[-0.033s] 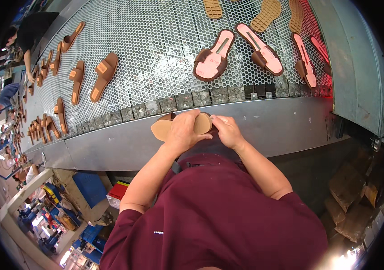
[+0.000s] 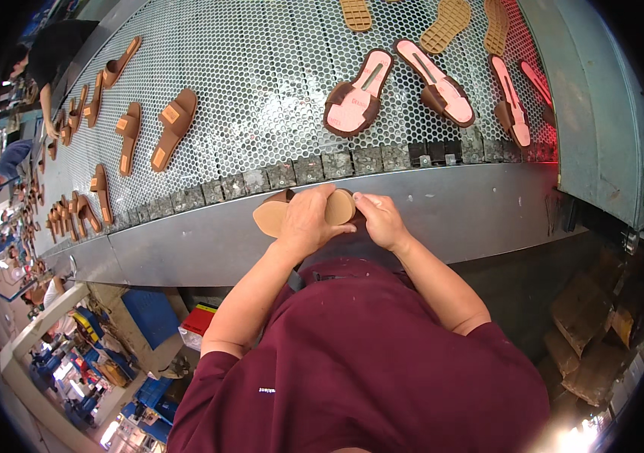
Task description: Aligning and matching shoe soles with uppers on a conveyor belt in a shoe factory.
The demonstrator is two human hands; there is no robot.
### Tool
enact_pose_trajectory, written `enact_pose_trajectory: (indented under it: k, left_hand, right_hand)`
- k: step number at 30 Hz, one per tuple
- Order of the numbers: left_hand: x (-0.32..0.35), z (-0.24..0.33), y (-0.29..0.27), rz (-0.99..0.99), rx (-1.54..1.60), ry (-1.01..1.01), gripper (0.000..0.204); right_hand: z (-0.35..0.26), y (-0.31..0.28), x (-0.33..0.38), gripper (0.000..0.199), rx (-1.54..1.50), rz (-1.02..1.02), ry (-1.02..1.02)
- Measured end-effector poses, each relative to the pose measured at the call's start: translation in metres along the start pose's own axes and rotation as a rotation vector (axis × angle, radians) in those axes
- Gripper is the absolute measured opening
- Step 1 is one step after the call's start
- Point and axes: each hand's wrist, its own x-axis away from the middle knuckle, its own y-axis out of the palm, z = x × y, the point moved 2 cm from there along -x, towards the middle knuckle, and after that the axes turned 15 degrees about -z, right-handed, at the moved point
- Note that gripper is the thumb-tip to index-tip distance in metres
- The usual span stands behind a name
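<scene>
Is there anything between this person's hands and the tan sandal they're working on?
Nothing visible. The left hand lies over the tan sandal, and the right hand grips its other end. Both touch it directly, at the metal ledge beside the perforated conveyor.

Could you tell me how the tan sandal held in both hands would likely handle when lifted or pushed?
The tan sandal looks flat and thin, so probably light and unlikely to roll. The left hand spans it easily with the right hand pinching one end; its sole may flex somewhat.
</scene>
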Motion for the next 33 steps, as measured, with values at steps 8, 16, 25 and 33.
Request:
enact_pose_trajectory:
  k: [8,16,25,33]
  left_hand:
    - [-0.005,0.006,0.013,0.091,-0.056,0.043,0.077]
    - [-0.009,0.012,0.019,0.112,-0.024,0.065,0.066]
    - [-0.02,0.019,0.029,0.203,-0.008,0.084,0.063]
    - [-0.025,0.021,0.026,0.153,0.054,0.008,0.07]
  right_hand:
    - [-0.026,0.006,0.005,0.026,0.11,0.061,0.07]
    - [-0.03,-0.004,0.008,0.026,0.257,0.072,0.096]
    - [-0.032,-0.009,0.007,0.026,0.24,0.092,0.024]
    - [-0.036,-0.02,0.006,0.038,0.253,0.041,0.084]
